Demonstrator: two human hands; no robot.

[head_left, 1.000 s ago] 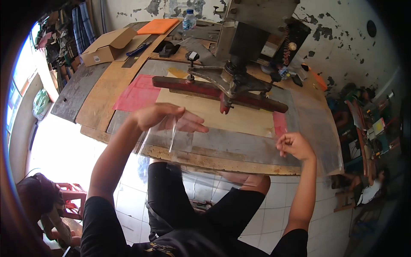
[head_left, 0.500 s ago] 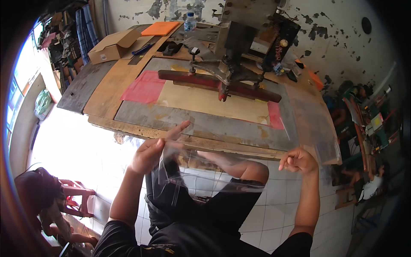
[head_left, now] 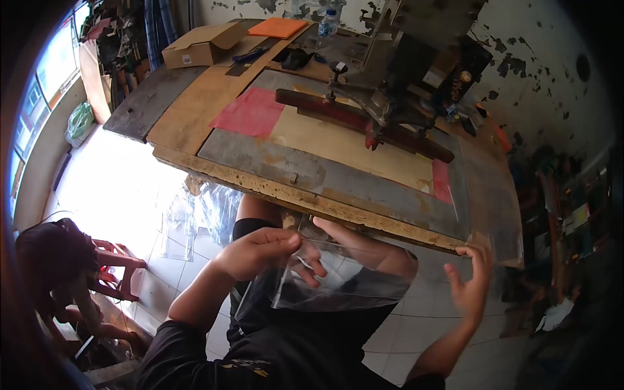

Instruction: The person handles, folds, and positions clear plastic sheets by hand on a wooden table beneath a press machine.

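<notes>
Loosely, left fingers [head_left: 314,265] part-spread, clear plastic [head_left: 364,278] against thumb.

Black short-sleeved shirt [head_left: 292,351], yellowish print on the chest, black shorts [head_left: 351,286], bare fingers [head_left: 312,263]

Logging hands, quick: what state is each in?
Left hand: closed, pinching clear plastic.
Right hand: open, fingers slightly bent, no held item visible.

The folder [head_left: 277,27] is orange, and the press bar [head_left: 351,119] dark red.
</notes>
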